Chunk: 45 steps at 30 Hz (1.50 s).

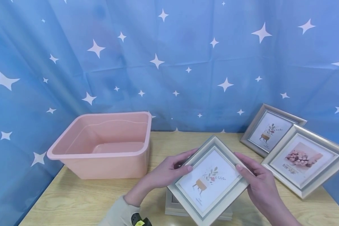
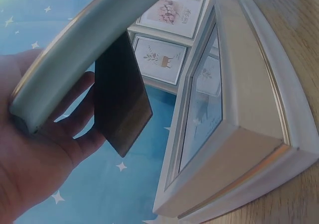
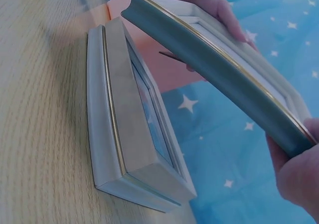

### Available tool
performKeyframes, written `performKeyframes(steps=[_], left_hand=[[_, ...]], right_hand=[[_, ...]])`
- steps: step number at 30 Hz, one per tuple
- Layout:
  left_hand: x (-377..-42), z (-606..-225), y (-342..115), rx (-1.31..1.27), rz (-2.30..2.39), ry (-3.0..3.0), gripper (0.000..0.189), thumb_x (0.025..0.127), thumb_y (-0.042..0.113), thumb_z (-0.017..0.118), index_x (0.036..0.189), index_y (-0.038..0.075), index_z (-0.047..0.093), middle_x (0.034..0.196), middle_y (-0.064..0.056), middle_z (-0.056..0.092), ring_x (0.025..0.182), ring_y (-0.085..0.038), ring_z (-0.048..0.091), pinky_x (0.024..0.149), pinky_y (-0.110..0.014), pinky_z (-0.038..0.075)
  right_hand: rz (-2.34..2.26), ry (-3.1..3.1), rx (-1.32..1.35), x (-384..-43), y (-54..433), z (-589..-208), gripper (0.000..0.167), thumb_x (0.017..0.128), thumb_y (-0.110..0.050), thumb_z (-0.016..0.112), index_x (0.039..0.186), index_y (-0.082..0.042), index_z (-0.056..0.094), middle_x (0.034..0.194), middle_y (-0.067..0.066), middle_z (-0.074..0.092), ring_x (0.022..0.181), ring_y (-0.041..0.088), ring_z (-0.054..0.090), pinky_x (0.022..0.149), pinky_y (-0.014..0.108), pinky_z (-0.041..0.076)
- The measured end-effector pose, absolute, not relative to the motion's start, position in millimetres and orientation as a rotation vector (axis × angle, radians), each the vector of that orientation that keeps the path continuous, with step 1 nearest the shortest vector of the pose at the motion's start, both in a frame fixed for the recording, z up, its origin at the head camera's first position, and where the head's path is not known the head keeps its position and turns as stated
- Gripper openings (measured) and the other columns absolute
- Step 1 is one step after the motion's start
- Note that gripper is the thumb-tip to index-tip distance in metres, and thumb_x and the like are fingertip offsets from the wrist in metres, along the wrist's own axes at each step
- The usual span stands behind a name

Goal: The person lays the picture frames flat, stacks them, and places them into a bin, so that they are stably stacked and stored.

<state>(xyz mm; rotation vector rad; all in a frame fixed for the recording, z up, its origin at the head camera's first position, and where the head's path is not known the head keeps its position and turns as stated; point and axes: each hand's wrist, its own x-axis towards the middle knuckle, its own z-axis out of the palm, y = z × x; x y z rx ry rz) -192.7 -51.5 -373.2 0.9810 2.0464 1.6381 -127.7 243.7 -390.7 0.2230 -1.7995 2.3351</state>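
Both hands hold a pale picture frame (image 1: 210, 180), turned cornerwise, with a plant print behind its glass. My left hand (image 1: 169, 171) grips its left edge, thumb on the front. On the opposite edge my right hand (image 1: 261, 185) pinches the rim, thumb in front and fingers behind. A dark stand leg (image 2: 122, 99) sticks out from the frame's back in the left wrist view. Under the held frame, a stack of picture frames (image 3: 132, 114) lies on the table, partly hidden in the head view.
A pink plastic basin (image 1: 101, 164) stands at the left of the wooden table (image 1: 73, 201). At the right, a frame with a plant print (image 1: 268, 128) leans behind a frame with a flower print (image 1: 305, 160). A blue star-patterned cloth (image 1: 186, 78) hangs behind the table.
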Motion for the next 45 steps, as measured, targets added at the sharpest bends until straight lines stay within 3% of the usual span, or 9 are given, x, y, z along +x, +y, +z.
performKeyframes(steps=[7, 17, 23, 28, 32, 35, 39, 43, 45], left_hand=[[-193, -378, -56, 0.901, 1.661, 2.085, 0.052, 0.106, 0.023, 0.059, 0.156, 0.029, 0.047, 0.146, -0.004, 0.056, 0.099, -0.012, 0.068, 0.082, -0.031, 0.059], [-192, -383, -58, 0.852, 1.727, 2.161, 0.045, 0.109, 0.018, 0.053, 0.154, 0.021, 0.050, 0.153, -0.006, 0.051, 0.114, -0.015, 0.065, 0.091, -0.028, 0.055], [-194, -386, -56, 0.821, 1.812, 2.172, 0.043, 0.105, 0.007, 0.055, 0.148, 0.013, 0.056, 0.146, -0.012, 0.057, 0.106, -0.019, 0.068, 0.085, -0.029, 0.058], [-196, -387, -55, 0.703, 1.875, 2.271, 0.036, 0.103, 0.008, 0.060, 0.137, 0.013, 0.067, 0.131, -0.012, 0.066, 0.096, -0.019, 0.070, 0.078, -0.029, 0.059], [-199, -390, -56, 0.615, 1.839, 2.419, 0.031, 0.101, 0.011, 0.064, 0.131, 0.016, 0.072, 0.125, -0.006, 0.069, 0.082, -0.012, 0.064, 0.069, -0.024, 0.054], [-203, -391, -56, 0.600, 1.811, 2.490, 0.029, 0.101, 0.011, 0.064, 0.128, 0.016, 0.073, 0.121, -0.004, 0.070, 0.066, -0.010, 0.054, 0.058, -0.022, 0.045], [-209, -394, -58, 0.565, 1.812, 2.503, 0.028, 0.101, 0.011, 0.063, 0.127, 0.013, 0.074, 0.100, -0.006, 0.070, 0.052, -0.009, 0.041, 0.049, -0.022, 0.037], [-215, -399, -59, 0.508, 1.824, 2.501, 0.026, 0.100, 0.009, 0.064, 0.124, 0.009, 0.074, 0.091, -0.007, 0.070, 0.054, -0.007, 0.051, 0.050, -0.021, 0.044], [-221, -402, -59, 0.499, 1.809, 2.518, 0.025, 0.099, 0.007, 0.065, 0.123, 0.006, 0.074, 0.096, -0.008, 0.072, 0.056, -0.007, 0.054, 0.052, -0.021, 0.046]], right_hand=[[2.343, -1.755, 0.162, -131, 245, -393, 0.039, 0.101, 0.006, 0.057, 0.133, -0.013, 0.069, 0.125, -0.003, 0.068, 0.106, 0.012, 0.068, 0.085, 0.027, 0.057], [2.410, -1.598, 0.116, -136, 249, -397, 0.041, 0.101, 0.010, 0.054, 0.129, -0.015, 0.071, 0.125, -0.003, 0.069, 0.106, 0.011, 0.068, 0.085, 0.025, 0.057], [2.412, -1.579, 0.068, -136, 248, -399, 0.041, 0.102, 0.008, 0.054, 0.130, -0.017, 0.071, 0.124, -0.005, 0.069, 0.105, 0.011, 0.068, 0.084, 0.026, 0.057], [2.410, -1.584, -0.016, -135, 244, -400, 0.040, 0.100, 0.008, 0.058, 0.127, -0.018, 0.072, 0.120, -0.007, 0.071, 0.101, 0.011, 0.070, 0.082, 0.027, 0.059], [2.347, -1.691, -0.104, -132, 241, -400, 0.039, 0.098, 0.007, 0.062, 0.125, -0.019, 0.073, 0.111, -0.005, 0.074, 0.095, 0.012, 0.071, 0.078, 0.028, 0.060], [2.212, -1.905, -0.213, -127, 239, -400, 0.038, 0.098, -0.001, 0.068, 0.133, -0.017, 0.066, 0.105, -0.008, 0.074, 0.092, 0.011, 0.071, 0.076, 0.027, 0.060], [1.976, -2.256, -0.368, -119, 236, -401, 0.054, 0.098, -0.016, 0.071, 0.148, -0.011, 0.051, 0.118, 0.000, 0.072, 0.093, 0.003, 0.068, 0.079, 0.023, 0.058], [1.780, -2.478, -0.393, -112, 231, -406, 0.061, 0.098, -0.020, 0.072, 0.151, -0.007, 0.046, 0.136, 0.018, 0.063, 0.098, -0.004, 0.063, 0.082, 0.018, 0.054], [1.728, -2.509, -0.372, -110, 228, -409, 0.060, 0.097, -0.018, 0.073, 0.150, -0.005, 0.048, 0.136, 0.020, 0.062, 0.099, -0.002, 0.061, 0.082, 0.018, 0.053]])
